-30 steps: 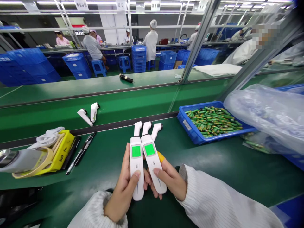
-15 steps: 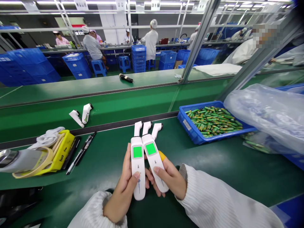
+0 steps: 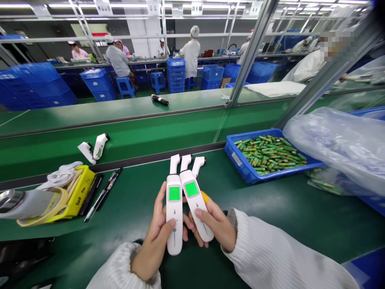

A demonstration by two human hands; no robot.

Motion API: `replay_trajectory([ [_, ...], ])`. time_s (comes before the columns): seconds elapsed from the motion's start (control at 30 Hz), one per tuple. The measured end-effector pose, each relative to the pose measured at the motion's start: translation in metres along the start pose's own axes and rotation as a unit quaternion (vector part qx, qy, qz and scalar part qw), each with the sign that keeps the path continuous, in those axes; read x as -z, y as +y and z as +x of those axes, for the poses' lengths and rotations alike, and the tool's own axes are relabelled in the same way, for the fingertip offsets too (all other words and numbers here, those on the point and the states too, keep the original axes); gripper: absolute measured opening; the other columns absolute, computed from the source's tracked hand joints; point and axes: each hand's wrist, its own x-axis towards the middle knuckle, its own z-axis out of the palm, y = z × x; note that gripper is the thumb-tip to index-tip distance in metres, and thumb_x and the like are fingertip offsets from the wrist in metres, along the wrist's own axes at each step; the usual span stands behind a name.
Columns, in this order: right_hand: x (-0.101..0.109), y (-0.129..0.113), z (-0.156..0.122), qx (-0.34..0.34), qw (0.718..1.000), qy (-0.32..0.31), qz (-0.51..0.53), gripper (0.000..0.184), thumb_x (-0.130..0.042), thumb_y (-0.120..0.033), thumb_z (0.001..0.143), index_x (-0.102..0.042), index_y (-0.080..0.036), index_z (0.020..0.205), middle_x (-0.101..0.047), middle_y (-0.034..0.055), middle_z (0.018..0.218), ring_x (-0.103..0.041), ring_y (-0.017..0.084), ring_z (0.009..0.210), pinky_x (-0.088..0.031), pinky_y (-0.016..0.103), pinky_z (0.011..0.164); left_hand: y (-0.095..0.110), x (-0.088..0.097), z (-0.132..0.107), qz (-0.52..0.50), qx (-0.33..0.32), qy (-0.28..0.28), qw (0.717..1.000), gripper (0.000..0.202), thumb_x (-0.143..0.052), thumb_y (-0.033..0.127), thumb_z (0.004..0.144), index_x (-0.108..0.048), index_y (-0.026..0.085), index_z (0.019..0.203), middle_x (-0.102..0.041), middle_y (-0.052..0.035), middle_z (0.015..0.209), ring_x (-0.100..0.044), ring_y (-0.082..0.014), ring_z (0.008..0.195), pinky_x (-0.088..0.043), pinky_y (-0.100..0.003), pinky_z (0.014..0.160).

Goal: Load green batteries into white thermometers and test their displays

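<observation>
My left hand (image 3: 155, 237) is closed around a white infrared thermometer (image 3: 174, 214), its thumb resting on the front below the buttons. A second infrared thermometer (image 3: 197, 208) is gripped by my right hand (image 3: 218, 226), thumb on its front too. Both screens glow plain green, and the two bodies lean close together at the top. An orange-yellow cover shows on a right-hand finger. Just beyond them, several more white thermometers (image 3: 198, 165) lie on the green table. On the green conveyor belt at left sit two thermometers (image 3: 100, 145).
A blue tray (image 3: 240, 160) of green batteries stands at right beside a clear plastic bag (image 3: 345, 148). At left are a yellow bin (image 3: 78, 192), pens (image 3: 104, 194) and a bottle (image 3: 27, 204). A black screwdriver (image 3: 159, 100) lies on the far ledge. Co-workers sit beyond.
The two thermometers on the belt have shifted left and slightly nearer. Both hands keep hold of their thermometers, almost unmoved, and the screens stay green.
</observation>
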Motion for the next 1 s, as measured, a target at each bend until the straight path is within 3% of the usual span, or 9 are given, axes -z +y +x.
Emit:
replay_trajectory([
  [0.07,0.002,0.001,0.002,0.006,1.0,0.001,0.011,0.042,-0.052,-0.047,0.086,-0.044,-0.016,0.113,-0.056,-0.0047,0.06,-0.05,0.007,0.034,-0.034,0.013,0.028,0.002,-0.001,0.0,-0.001,0.007,0.016,1.0,0.071,-0.047,0.033,0.092,0.001,0.038,0.145,-0.065,-0.0031,0.083,-0.057,-0.0151,0.062,-0.047,-0.03,0.065],
  [0.23,0.006,0.001,0.007,0.014,0.998,0.021,0.054,0.032,-0.052,-0.047,0.085,-0.043,-0.018,0.094,-0.056,-0.0051,0.054,-0.046,0.008,0.028,-0.029,0.013,0.024,0.006,-0.004,0.003,0.007,-0.007,0.087,0.996,0.064,-0.052,0.037,0.089,-0.017,0.037,0.143,-0.057,-0.01,0.116,-0.057,-0.0138,0.063,-0.046,-0.024,0.049],
  [0.5,0.008,-0.002,0.013,0.003,0.993,0.022,0.115,0.03,-0.05,-0.048,0.085,-0.04,-0.02,0.089,-0.056,-0.006,0.05,-0.043,0.009,0.024,-0.029,0.014,0.02,0.011,0.0,0.008,-0.029,-0.009,0.14,0.99,0.056,-0.052,0.036,0.089,-0.027,0.035,0.139,-0.061,-0.0079,0.107,-0.047,-0.0067,0.05,-0.037,-0.017,0.038],
  [0.6,0.007,-0.003,0.013,0.004,0.992,0.016,0.124,0.031,-0.05,-0.049,0.085,-0.039,-0.02,0.083,-0.054,-0.0057,0.048,-0.044,0.009,0.024,-0.029,0.014,0.02,0.01,0.003,0.007,-0.041,0.005,0.136,0.99,0.053,-0.052,0.037,0.09,-0.032,0.029,0.138,-0.064,-0.0077,0.102,-0.044,-0.0044,0.048,-0.037,-0.015,0.04],
  [0.7,0.005,-0.003,0.011,0.001,0.992,-0.007,0.125,0.034,-0.051,-0.051,0.085,-0.04,-0.019,0.082,-0.056,-0.0048,0.051,-0.046,0.009,0.026,-0.031,0.015,0.022,0.007,0.009,0.008,-0.025,0.011,0.135,0.99,0.048,-0.063,0.033,0.084,-0.048,0.02,0.128,-0.066,-0.0048,0.09,-0.043,-0.0022,0.048,-0.038,-0.012,0.044],
  [0.8,0.004,0.0,0.009,0.006,0.995,-0.042,0.093,0.034,-0.06,-0.047,0.081,-0.043,-0.018,0.088,-0.059,-0.0032,0.059,-0.052,0.009,0.036,-0.038,0.016,0.029,0.003,0.012,0.011,0.0,-0.014,0.16,0.987,0.048,-0.074,0.025,0.075,-0.056,0.02,0.119,-0.066,-0.0066,0.11,-0.062,-0.0094,0.081,-0.05,-0.015,0.07],
  [0.87,0.003,0.002,0.008,0.01,0.996,-0.072,0.043,0.032,-0.061,-0.044,0.082,-0.048,-0.015,0.086,-0.06,-0.0015,0.059,-0.053,0.008,0.04,-0.041,0.016,0.035,0.001,0.011,0.012,-0.003,-0.033,0.162,0.986,0.05,-0.074,0.025,0.075,-0.054,0.021,0.12,-0.06,-0.0071,0.126,-0.056,-0.0178,0.112,-0.048,-0.024,0.093],
  [0.9,0.002,0.003,0.008,0.013,0.996,-0.087,0.019,0.032,-0.059,-0.044,0.084,-0.051,-0.013,0.083,-0.06,-0.0002,0.059,-0.053,0.007,0.041,-0.041,0.016,0.038,0.0,0.01,0.012,-0.01,-0.037,0.157,0.987,0.051,-0.074,0.026,0.075,-0.052,0.022,0.121,-0.058,-0.0071,0.128,-0.054,-0.0201,0.117,-0.046,-0.029,0.097],
  [1.0,0.0,0.006,0.006,0.013,0.993,-0.12,-0.015,0.038,-0.054,-0.049,0.086,-0.056,-0.011,0.083,-0.062,0.0034,0.062,-0.054,0.008,0.044,-0.043,0.018,0.04,-0.004,0.007,0.01,-0.014,-0.028,0.15,0.988,0.049,-0.074,0.029,0.075,-0.049,0.022,0.117,-0.067,-0.0064,0.111,-0.064,-0.021,0.098,-0.053,-0.032,0.084],
])
